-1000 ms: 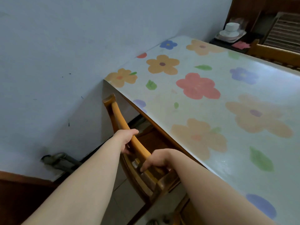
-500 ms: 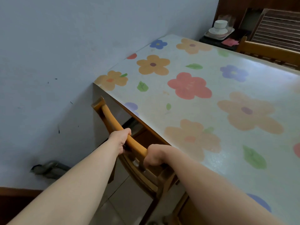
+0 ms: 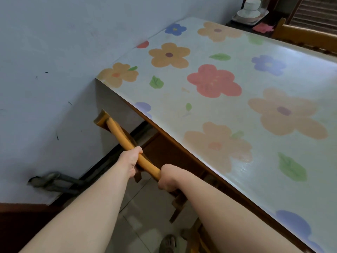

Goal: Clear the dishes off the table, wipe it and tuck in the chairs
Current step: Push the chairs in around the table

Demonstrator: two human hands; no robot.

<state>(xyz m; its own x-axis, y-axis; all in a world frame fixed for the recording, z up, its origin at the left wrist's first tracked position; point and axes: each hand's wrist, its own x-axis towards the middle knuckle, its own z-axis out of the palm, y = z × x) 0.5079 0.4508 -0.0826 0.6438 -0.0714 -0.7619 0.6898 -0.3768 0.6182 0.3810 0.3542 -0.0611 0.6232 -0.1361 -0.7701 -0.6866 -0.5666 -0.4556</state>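
chair-tucking looks like the step in hand: both hands grip the curved top rail of the wooden chair (image 3: 118, 132) that stands at the near edge of the tabletop (image 3: 237, 114), close to the wall (image 3: 45, 70). the left hand (image 3: 130, 161) is wrapped shut around the rail near its middle, and the right hand (image 3: 168, 177) is closed over the rail's near end. to do this well, push evenly with both arms so the chair goes in square and not skewed, keep the rail's far corner off the wall, and ease up as the back nears the table edge so wood doesn't knock wood. the flowered tabletop shows no dishes; a stack of white dishes (image 3: 249, 10) sits on a dark side stand beyond the far corner, with a pink cloth (image 3: 263, 27) beside it. compared with a second ago, the seat has slid mostly out of sight under the table, the chair back sits closer to the table edge, and both hands have kept their hold on the rail.
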